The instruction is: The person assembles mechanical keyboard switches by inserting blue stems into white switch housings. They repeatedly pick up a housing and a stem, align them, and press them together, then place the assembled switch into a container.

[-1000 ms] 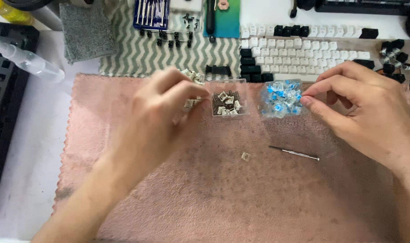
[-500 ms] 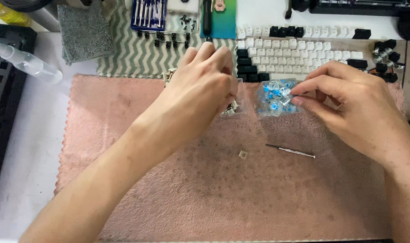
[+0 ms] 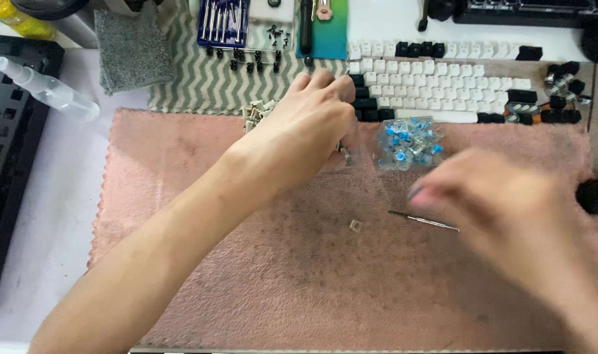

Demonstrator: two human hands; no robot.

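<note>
My left hand (image 3: pixel 312 128) reaches across the pink mat (image 3: pixel 246 282), back of the hand up. It covers most of a small clear tub of grey parts (image 3: pixel 347 156), and its fingertips lie by the black keycaps (image 3: pixel 368 108). What is under the fingers is hidden. My right hand (image 3: pixel 502 203) is blurred by motion, low over the mat just right of a thin metal tool (image 3: pixel 423 221). A clear tub of blue switch parts (image 3: pixel 409 143) stands between the hands. A tiny clear part (image 3: pixel 355 225) lies loose on the mat.
Rows of white and black keycaps (image 3: pixel 443 75) lie behind the mat. A pile of small white parts (image 3: pixel 256 111) sits at its top edge. A spray bottle (image 3: pixel 46 88), grey cloth (image 3: pixel 135 46), blue tool set (image 3: pixel 223 23) and black keyboard case (image 3: pixel 10 164) are to the left.
My left hand has stayed over the grey-parts tub, stretched further toward the keycaps. My right hand left the blue-parts tub and swept down and right toward the metal tool.
</note>
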